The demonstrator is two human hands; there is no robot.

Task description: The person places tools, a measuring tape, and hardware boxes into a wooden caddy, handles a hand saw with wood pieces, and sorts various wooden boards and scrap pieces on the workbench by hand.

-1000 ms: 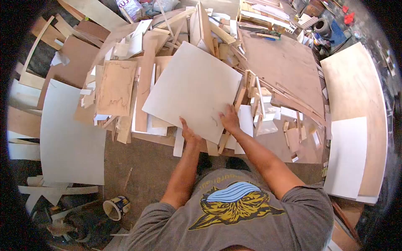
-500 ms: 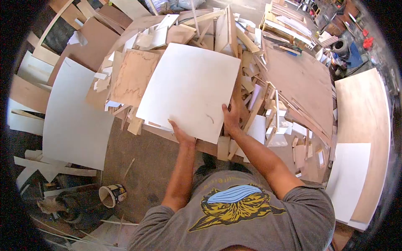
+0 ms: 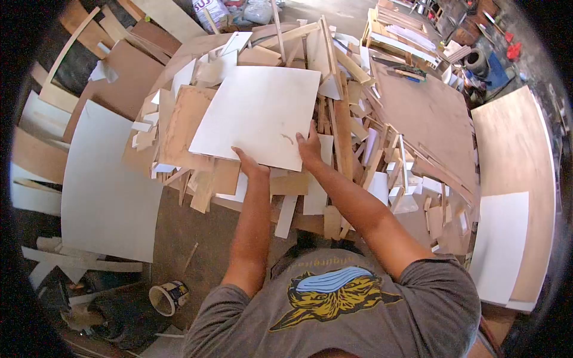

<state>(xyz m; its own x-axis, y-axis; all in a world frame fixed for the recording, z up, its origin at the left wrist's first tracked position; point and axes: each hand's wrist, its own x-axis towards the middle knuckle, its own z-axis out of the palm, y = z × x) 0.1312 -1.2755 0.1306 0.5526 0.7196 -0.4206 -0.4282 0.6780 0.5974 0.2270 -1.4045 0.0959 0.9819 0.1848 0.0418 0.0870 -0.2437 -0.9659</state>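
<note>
A white rectangular board (image 3: 259, 110) with a small brown mark is held between my two hands over a heap of wood offcuts. My left hand (image 3: 252, 164) grips its near edge, thumb on top and the other fingers hidden beneath. At the near right corner, my right hand (image 3: 310, 148) closes on the side edge in the same way. Under and left of the board lies a brown plywood piece (image 3: 188, 122) with a rough edge. Narrow wooden strips (image 3: 286, 216) and white scraps stick out below my hands.
A large white sheet (image 3: 110, 185) leans at the left. A bucket (image 3: 169, 297) stands on the floor at lower left. To the right are a brown tabletop (image 3: 424, 113) with offcuts along its near side and a tall plywood panel (image 3: 516, 143).
The white board has moved away from my body and a little left, with both hands still on it. More scraps below it now show, and my arms reach farther forward.
</note>
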